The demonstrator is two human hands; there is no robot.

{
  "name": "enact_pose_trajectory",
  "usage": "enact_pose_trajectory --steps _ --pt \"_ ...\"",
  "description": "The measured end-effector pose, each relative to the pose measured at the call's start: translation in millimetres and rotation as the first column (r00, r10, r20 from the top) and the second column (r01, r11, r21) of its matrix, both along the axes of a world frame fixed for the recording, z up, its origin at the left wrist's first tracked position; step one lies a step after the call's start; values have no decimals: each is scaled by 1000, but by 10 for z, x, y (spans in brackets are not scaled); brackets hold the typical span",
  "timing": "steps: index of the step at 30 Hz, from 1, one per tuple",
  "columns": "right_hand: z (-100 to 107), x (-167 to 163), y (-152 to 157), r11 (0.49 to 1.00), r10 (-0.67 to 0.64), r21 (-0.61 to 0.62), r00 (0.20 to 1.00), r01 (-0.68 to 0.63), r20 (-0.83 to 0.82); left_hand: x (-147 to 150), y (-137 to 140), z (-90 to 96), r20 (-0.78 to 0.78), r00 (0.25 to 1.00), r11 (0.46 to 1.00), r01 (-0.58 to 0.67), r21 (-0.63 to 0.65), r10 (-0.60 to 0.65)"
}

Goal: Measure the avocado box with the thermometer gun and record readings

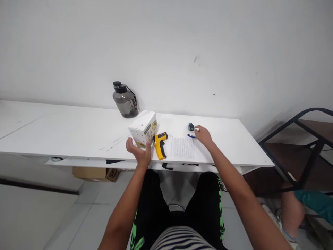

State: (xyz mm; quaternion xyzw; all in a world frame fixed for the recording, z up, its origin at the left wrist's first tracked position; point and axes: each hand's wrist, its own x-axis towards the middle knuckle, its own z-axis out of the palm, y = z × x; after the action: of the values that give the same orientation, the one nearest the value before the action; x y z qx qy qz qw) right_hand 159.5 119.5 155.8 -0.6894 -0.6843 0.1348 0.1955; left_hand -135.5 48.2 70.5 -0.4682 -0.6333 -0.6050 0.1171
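On the far left, beneath the white desk, a brown cardboard box sits half hidden by the low shelf, the print on its end only partly visible. Above, a smoky grey water jug with a black cap stands near the wall, presumably out of the working space; the carton hides a little of its base. The left hand spans the near end of the white printed carton, fingers along one side and thumb on the other, probably to steady it; its lettering is turned from the person and hard to read. Just beside it, the yellow infrared thermometer lies with its handle towards the desk's near edge, perhaps for easy reach. Next comes a printed sheet, its lines too blurred to read, squarely before the person. At its upper right are a blue pen and a dark wristwatch. The right hand is beside both with bent fingers; whether they pinch anything cannot be told. Far right, a black-framed rack and another person's leg are cut off.
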Motion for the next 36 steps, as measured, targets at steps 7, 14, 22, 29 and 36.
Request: enact_pose_trajectory --steps 7,14,22,29,36 --pt "-338 402 86 969 232 -170 887 -177 399 1207 -536 37 -583 495 753 543 -372 -645" --pt "-447 352 -251 962 65 272 982 -15 -175 1546 -435 -469 -654 496 819 287 -497 -571" --pt "-719 268 -536 973 160 232 700 8 -696 1559 -387 -689 -703 531 881 291 -373 -473" --pt "-722 259 -498 978 203 82 778 -192 -595 1578 -362 -775 -705 556 898 287 -334 -440" --pt "-714 252 -498 964 257 76 828 -253 -498 1573 -355 -820 -685 563 886 303 -350 -463"
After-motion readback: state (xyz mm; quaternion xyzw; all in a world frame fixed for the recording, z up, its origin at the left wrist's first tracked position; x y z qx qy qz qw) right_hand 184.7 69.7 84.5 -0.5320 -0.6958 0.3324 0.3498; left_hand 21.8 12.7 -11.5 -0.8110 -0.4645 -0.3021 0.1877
